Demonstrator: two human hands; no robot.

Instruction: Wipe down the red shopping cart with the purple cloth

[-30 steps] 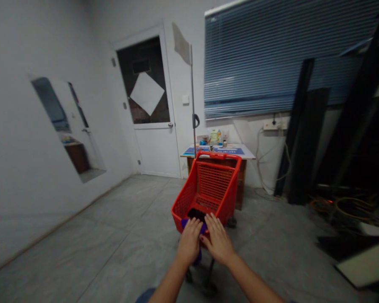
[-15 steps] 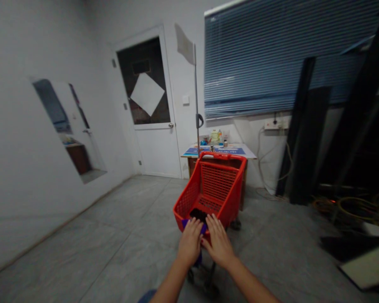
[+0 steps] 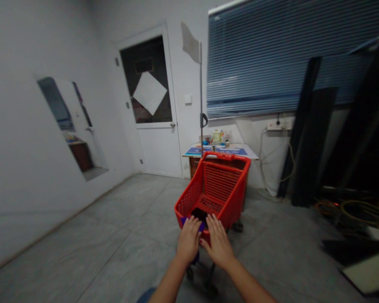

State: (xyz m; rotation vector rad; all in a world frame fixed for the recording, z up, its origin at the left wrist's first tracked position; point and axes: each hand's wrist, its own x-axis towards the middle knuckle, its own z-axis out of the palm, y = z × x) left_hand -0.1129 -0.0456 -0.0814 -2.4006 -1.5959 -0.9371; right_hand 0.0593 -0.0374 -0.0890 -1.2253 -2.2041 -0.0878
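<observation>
A red plastic shopping cart (image 3: 226, 181) stands in front of me with its low front rim nearest. My left hand (image 3: 188, 240) lies on a purple cloth-like piece (image 3: 184, 220) draped over that rim; its fingers are stretched forward. The purple stuff also hangs below the rim, partly behind the hand. Beside it, my right hand (image 3: 218, 242) rests on the rim with its fingers extended and slightly spread, thumb toward the left hand. Just past my fingertips a dark, black item (image 3: 199, 213) lies in the basket; its kind is unclear.
Behind the cart is a small table (image 3: 251, 152) with bottles and packs on it. A pole with a pale flag (image 3: 191, 43) rises behind the cart. A white door (image 3: 159, 149) and a wall mirror (image 3: 74, 126) are left. Dark panels (image 3: 314, 143) and coiled cables (image 3: 360, 212) stand right.
The view has shifted a little, so the door, flag and table appear slightly farther right. Both hands keep nearly the same position at the cart's front rim.
</observation>
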